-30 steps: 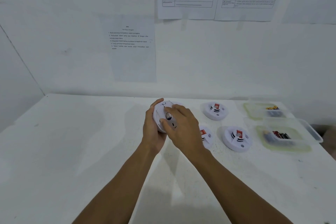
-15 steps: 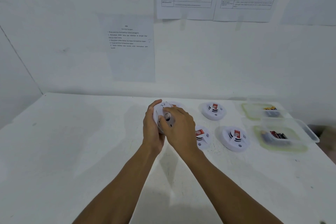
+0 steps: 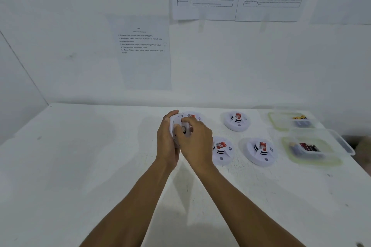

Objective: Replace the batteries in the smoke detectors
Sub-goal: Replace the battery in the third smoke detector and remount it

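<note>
A white round smoke detector is held up above the table with its back toward me. My left hand grips its left rim, thumb over the top. My right hand covers its right side, fingers curled over the back around a small round part; what they hold there is hidden. Behind the hands a second detector lies on the table. Three more with red labels lie to the right: one far, one near and one beside it.
Two clear plastic tubs stand at the right: the far tub holds batteries with yellow ends, the near tub holds dark and red batteries. The white table meets a wall with paper sheets. The table's right edge is near the tubs.
My right hand has closed further over the detector's back, hiding more of it. The detector stays held in the same place; the view shifted slightly.
</note>
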The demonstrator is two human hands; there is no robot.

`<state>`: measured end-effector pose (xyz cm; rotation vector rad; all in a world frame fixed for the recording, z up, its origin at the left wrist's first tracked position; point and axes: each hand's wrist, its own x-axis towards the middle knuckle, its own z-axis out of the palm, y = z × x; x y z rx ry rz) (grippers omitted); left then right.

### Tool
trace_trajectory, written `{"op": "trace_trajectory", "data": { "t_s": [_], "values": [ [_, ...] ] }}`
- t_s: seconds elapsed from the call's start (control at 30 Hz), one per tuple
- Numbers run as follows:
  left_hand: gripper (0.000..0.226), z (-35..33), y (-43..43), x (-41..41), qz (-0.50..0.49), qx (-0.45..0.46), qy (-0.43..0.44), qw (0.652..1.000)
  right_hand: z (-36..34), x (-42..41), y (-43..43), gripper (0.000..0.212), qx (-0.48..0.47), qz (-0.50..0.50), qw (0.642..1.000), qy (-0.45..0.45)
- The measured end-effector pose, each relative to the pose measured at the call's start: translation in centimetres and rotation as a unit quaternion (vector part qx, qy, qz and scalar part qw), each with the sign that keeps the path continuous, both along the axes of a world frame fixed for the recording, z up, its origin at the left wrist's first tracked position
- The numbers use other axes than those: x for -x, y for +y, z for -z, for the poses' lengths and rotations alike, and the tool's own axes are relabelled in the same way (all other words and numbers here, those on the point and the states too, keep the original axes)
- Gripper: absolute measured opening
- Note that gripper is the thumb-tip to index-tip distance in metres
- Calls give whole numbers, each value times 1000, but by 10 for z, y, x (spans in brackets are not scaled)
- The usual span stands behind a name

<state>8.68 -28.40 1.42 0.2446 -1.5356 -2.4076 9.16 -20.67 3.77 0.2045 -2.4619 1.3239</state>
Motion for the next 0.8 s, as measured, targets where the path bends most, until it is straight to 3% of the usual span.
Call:
{"op": "trace_trajectory", "data": {
  "t_s": [0.13, 0.23, 0.37, 0.53, 0.63, 0.8],
  "values": [
    [26, -9, -7, 0, 20, 59, 7, 998, -2, 5, 6, 33, 40, -37, 998, -26],
    [35, -14, -7, -2, 30, 120, -14, 992, -6, 13, 13, 46, 113, -62, 987, -98],
    [38, -10, -12, -1, 43, 137, -15, 989, -2, 18, 26, 49, 263, -108, 936, -208],
    [27, 4, -27, -4, 51, 163, -5, 985, 11, 20, 46, 40, 411, -156, 868, -231],
    [31, 8, -32, -13, 94, 161, 7, 982, 16, 23, 55, 42, 373, -175, 887, -210],
    [37, 7, -34, -16, 61, 199, 26, 978, 23, 23, 69, 54, 199, -207, 947, -144]
  ]
}}
